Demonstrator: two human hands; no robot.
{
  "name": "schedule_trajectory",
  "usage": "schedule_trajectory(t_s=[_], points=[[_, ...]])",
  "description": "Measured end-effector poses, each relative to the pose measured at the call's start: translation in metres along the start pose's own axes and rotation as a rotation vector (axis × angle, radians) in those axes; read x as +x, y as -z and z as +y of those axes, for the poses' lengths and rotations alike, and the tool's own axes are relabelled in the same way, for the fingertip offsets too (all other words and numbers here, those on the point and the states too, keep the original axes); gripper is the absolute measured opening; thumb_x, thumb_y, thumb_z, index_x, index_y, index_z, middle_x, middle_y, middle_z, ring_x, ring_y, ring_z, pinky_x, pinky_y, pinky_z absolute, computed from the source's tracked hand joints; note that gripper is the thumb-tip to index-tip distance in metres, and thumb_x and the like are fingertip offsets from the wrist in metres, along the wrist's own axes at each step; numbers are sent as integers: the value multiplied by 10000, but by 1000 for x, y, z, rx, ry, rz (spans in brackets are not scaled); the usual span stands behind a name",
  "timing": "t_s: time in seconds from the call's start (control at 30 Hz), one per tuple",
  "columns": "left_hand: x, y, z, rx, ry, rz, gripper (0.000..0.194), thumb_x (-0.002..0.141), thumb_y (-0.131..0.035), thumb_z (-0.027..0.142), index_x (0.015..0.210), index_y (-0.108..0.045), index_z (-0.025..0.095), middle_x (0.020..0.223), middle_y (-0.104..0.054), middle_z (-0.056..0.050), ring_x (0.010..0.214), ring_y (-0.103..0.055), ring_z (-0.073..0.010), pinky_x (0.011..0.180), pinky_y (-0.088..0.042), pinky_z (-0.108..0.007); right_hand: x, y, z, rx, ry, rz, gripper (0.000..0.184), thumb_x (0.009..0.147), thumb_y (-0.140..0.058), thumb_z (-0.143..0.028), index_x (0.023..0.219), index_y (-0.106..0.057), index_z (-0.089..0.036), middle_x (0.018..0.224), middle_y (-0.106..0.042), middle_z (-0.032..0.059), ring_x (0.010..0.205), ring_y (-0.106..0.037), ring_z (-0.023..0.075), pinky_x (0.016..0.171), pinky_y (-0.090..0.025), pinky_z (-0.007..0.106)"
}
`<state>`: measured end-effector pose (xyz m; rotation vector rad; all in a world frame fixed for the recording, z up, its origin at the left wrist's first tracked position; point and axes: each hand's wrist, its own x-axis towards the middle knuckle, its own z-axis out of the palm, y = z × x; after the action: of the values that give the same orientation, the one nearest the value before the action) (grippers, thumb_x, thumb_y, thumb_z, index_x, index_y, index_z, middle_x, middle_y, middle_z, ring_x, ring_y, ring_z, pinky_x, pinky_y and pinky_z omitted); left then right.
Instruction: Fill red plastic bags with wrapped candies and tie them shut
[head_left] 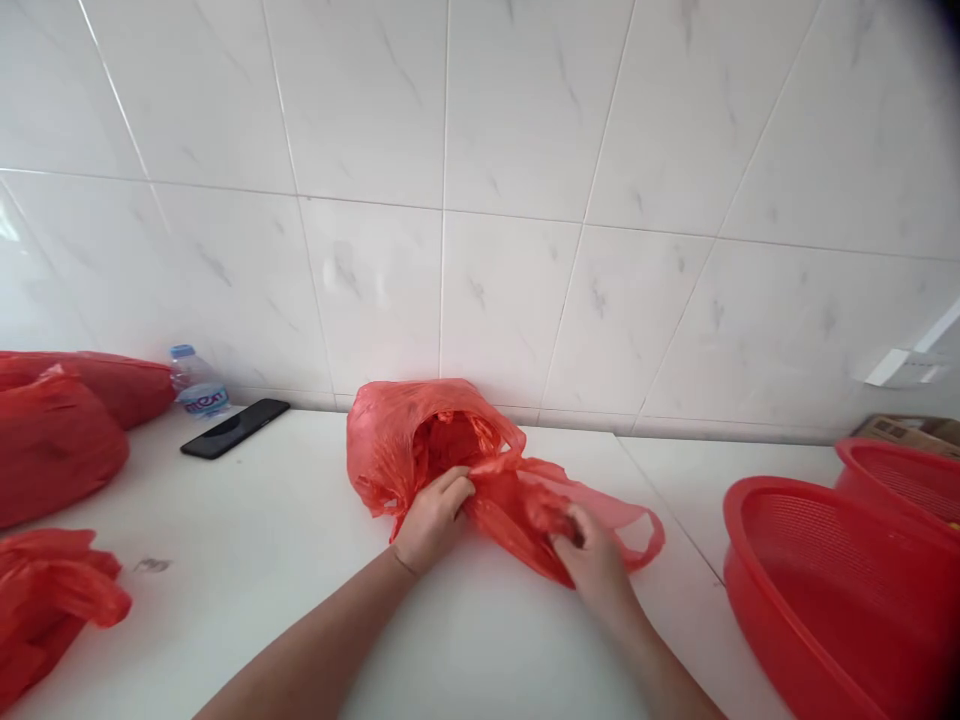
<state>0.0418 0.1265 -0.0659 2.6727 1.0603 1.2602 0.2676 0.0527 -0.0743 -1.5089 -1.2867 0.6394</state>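
Observation:
A crumpled red plastic bag [420, 440] lies on the white counter [285, 540] close to the tiled wall, its mouth facing me. My left hand [433, 518] pinches the edge of the bag's opening, fingers closed on the plastic. My right hand [592, 560] grips the bag's twisted lower part next to the handle loop [637, 530], fingers curled into the plastic. What is inside the bag is hidden.
More red bags [52, 440] lie at the left, one [45, 600] near the front edge. A small water bottle [196, 385] and a black phone [234, 428] sit by the wall. Two red mesh baskets [825, 590] stand at the right. A wall socket [900, 368] is at the far right.

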Motion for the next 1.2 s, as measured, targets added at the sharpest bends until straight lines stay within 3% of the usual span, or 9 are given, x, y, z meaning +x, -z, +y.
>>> schedule_trajectory(t_s=[0.13, 0.23, 0.53, 0.67, 0.83, 0.87, 1.03, 1.13, 1.2], points=[[4, 5, -19, -26, 94, 23, 263, 684, -334, -26, 755, -446, 202, 914, -566, -34, 747, -545, -117, 653, -446, -219, 13, 26, 10, 123, -108, 296, 366, 797, -527, -420, 1068, -559, -176, 946, -666, 71, 771, -648, 220, 575, -514, 295], [5, 7, -20, -43, 96, -24, 265, 678, -329, -29, 740, -447, 201, 855, -551, -21, 708, -531, -118, 629, -440, -221, 16, 36, 12, 187, -129, 415, 439, 800, -532, -488, 1102, -535, -168, 969, -654, 79, 768, -646, 212, 538, -496, 266], [-10, -13, 53, -165, -308, -402, 144, 724, -513, 77, 732, -523, 220, 847, -648, 4, 795, -615, -159, 681, -463, -227, 25, 42, -11, 195, 69, 603, 539, 763, -613, -453, 1209, -451, -198, 1141, -622, 117, 888, -639, 231, 681, -530, 318], [-19, -24, 74, -207, -409, -489, 132, 671, -564, 106, 713, -506, 217, 852, -658, 0, 759, -614, -162, 655, -466, -229, 33, 28, -14, 243, -5, 472, 668, 745, -644, -467, 1293, -381, -190, 1215, -578, 132, 1004, -620, 240, 781, -533, 349], [-17, -25, 67, -302, -282, -489, 119, 679, -563, 101, 703, -525, 210, 853, -662, -14, 776, -614, -172, 691, -474, -246, 32, 19, -13, 161, -12, -90, 588, 802, -565, -479, 1323, -437, -237, 1378, -473, 107, 1080, -600, 227, 878, -498, 370], [-16, -24, 63, -314, -251, -474, 123, 685, -556, 92, 714, -539, 210, 855, -665, -15, 790, -616, -175, 708, -475, -251, 31, 22, -13, 75, 14, -97, 526, 813, -549, -463, 1283, -483, -237, 1357, -496, 95, 1071, -602, 225, 885, -491, 370], [-8, -22, 46, -391, -13, -340, 310, 713, -461, 16, 874, -629, 222, 928, -687, -19, 876, -624, -180, 803, -481, -286, 14, 34, -18, -283, 183, 227, 252, 876, -442, -414, 930, -582, -212, 970, -655, 56, 845, -619, 201, 732, -482, 309], [-6, -19, 41, -461, 134, -245, 327, 769, -464, 62, 980, -641, 238, 989, -685, -18, 887, -627, -170, 793, -495, -275, 0, 29, -17, -399, 217, 200, 272, 899, -416, -414, 753, -540, -222, 709, -608, 12, 665, -561, 180, 614, -426, 287], [-5, -17, 39, -504, 226, -177, 241, 810, -498, 145, 986, -640, 229, 994, -682, -25, 840, -632, -164, 744, -509, -264, -6, 20, -12, -479, 248, 124, 263, 896, -426, -378, 728, -557, -224, 669, -596, 7, 608, -541, 175, 586, -407, 291]])
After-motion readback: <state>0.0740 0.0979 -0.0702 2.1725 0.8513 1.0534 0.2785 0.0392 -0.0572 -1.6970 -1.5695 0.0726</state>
